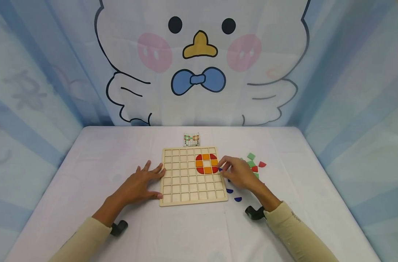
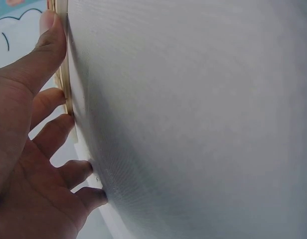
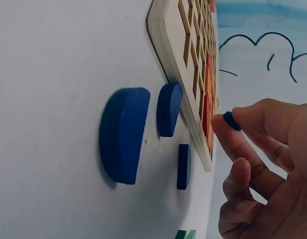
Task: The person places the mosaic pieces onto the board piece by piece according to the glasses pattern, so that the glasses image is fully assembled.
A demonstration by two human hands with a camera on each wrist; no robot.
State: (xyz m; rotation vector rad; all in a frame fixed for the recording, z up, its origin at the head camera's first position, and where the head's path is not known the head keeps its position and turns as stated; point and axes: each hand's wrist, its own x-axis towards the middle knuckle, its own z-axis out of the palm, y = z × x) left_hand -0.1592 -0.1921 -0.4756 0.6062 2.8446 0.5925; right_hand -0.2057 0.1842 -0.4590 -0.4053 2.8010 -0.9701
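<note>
A wooden grid board [image 1: 184, 187] lies on the table. Red quarter-round pieces [image 1: 199, 170] and orange square pieces [image 1: 207, 170] form a ring in its upper right cells. My left hand [image 1: 138, 185] has its fingers spread, with thumb and fingertips touching the board's left edge. Over the right edge, my right hand [image 1: 239, 173] pinches a small blue half-round piece [image 3: 231, 121] between thumb and index finger. In the right wrist view, more blue half-round pieces [image 3: 124, 137] lie on the table beside the board.
Green square pieces [image 1: 251, 156] and loose red pieces [image 1: 262, 164] lie right of the board, some partly hidden behind the right hand. A small pattern card [image 1: 191, 139] sits at the board's far edge. A printed curtain [image 1: 199, 109] stands behind the white table [image 1: 136, 236].
</note>
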